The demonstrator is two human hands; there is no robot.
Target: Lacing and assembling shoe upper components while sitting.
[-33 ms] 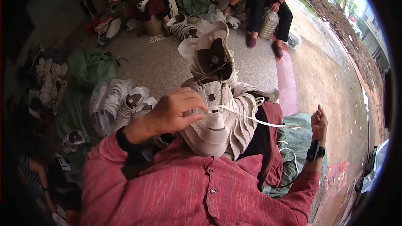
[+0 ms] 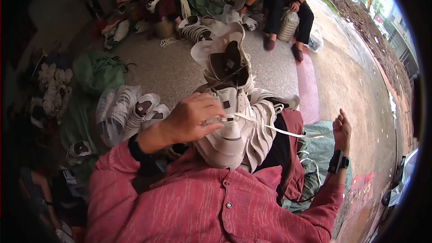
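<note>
A stack of nested white shoe uppers (image 2: 219, 147) with brown linings rests on my lap, toes toward me. A flat white shoelace (image 2: 288, 132) runs from the front eyelets of the top upper out to the right. My right hand (image 2: 342, 131) grips its far part in closed fingers, the forefinger pointing up. Over the left side of the upper, my left hand (image 2: 189, 116) has bent fingers, with a gap between thumb and forefinger beside the lace. Whether those fingertips touch the lace is hard to make out. Thin threads cross the perforated tongue (image 2: 226, 96).
More uppers (image 2: 119, 112) lie in clear plastic at left, near green sacking (image 2: 99, 74). Another green sack (image 2: 310, 171) lies at my right. Two people sit ahead, one by a plastic jug (image 2: 289, 26), with shoe stacks (image 2: 198, 33) between them.
My left hand has shifted slightly right along the upper. My right hand is a little higher and nearer, still holding the shoelace. The person at far left has moved an arm.
</note>
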